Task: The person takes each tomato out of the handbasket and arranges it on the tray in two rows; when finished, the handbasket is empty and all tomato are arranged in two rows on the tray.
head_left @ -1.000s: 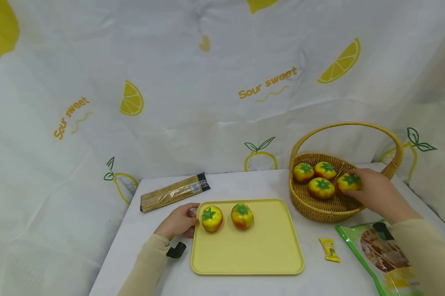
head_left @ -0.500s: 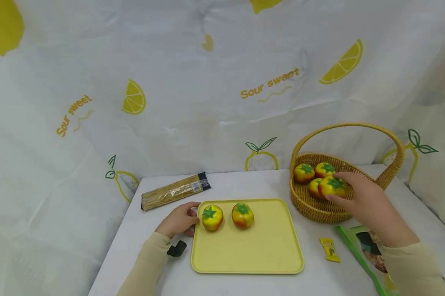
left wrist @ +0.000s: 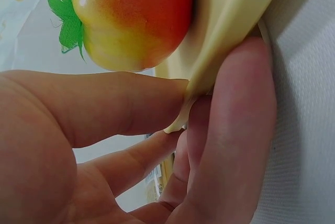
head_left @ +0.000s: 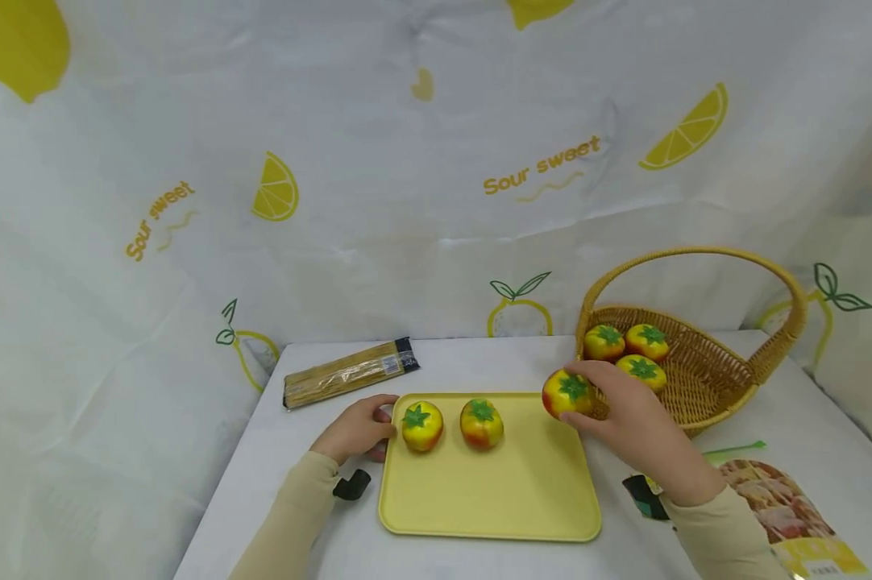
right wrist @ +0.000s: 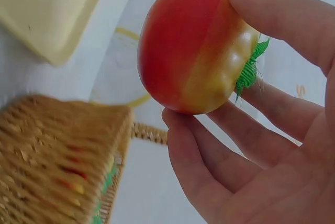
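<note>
My right hand (head_left: 649, 431) holds a yellow-red toy tomato (head_left: 568, 393) with a green leafy top, thumb and fingertips round its sides. It hangs over the far right corner of the yellow tray (head_left: 494, 507). In the right wrist view the held tomato (right wrist: 193, 51) is clear of the basket. My left hand (head_left: 356, 431) pinches the tray's left rim, thumb on top and fingers beneath, as the left wrist view shows. On the tray sit two more tomatoes, a left one (head_left: 422, 427) close to that hand and a right one (head_left: 482, 424) beside it.
A wicker basket (head_left: 704, 370) with a tall handle stands at the back right, with three tomatoes inside. A packet of thin sticks (head_left: 349, 374) lies at the back left. My right forearm partly covers a green-edged food bag (head_left: 784, 499) at the right.
My right hand has lifted a tomato out of the basket and carried it left to the tray's far right corner. The left hand has stayed at the tray's rim.
</note>
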Tool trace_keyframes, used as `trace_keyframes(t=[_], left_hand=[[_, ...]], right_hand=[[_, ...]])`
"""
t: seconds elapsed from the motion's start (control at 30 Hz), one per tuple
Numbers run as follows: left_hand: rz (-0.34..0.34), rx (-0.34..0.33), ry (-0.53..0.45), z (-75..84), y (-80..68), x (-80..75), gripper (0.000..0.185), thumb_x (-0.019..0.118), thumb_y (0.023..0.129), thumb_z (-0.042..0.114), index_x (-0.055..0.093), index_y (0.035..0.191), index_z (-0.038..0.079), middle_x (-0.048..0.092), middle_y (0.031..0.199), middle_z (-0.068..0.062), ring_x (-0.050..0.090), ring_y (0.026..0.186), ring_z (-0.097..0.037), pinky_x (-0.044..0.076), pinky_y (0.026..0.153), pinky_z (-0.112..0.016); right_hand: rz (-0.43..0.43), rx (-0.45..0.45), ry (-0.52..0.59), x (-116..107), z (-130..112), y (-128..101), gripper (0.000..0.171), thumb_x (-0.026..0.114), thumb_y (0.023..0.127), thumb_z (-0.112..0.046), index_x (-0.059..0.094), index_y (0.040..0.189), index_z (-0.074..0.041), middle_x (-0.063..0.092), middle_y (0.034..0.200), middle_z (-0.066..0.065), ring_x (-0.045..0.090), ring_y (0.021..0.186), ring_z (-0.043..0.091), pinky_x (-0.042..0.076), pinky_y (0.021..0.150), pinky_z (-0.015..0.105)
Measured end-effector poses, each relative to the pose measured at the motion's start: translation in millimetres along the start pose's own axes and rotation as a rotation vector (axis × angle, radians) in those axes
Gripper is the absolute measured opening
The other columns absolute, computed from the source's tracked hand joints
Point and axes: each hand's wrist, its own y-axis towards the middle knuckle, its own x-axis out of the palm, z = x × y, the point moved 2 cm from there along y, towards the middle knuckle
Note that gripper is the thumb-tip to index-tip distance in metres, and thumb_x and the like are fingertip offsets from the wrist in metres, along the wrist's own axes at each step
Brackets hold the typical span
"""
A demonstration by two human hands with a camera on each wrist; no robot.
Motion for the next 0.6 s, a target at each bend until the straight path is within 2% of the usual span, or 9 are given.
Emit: trace_keyframes(t=[0.23,0.6], left_hand=[[-0.004,-0.001,0.008,0.5,1.2,-0.6,0.059,0.071,0.098,0.009,0.057,0.155,0.015,0.061,0.109,-0.011,0.066,0.075,-0.019,0.068,0.065,-0.033],[0.003,-0.023,0.017,-3.9,6.6,-0.4,0.059,0.072,0.098,0.010,0.058,0.155,0.017,0.062,0.112,-0.011,0.067,0.082,-0.021,0.068,0.065,-0.033]], right_hand=[[-0.058,0.001,0.043,25,-5,2,0.060,0.090,0.090,-0.027,0.065,0.142,-0.011,0.066,0.145,0.013,0.066,0.131,0.038,0.057,0.108,0.064],[-0.108,0.011,0.021,47,1,5,0.058,0.091,0.088,-0.023,0.068,0.139,-0.010,0.067,0.141,0.015,0.066,0.129,0.039,0.056,0.109,0.064]])
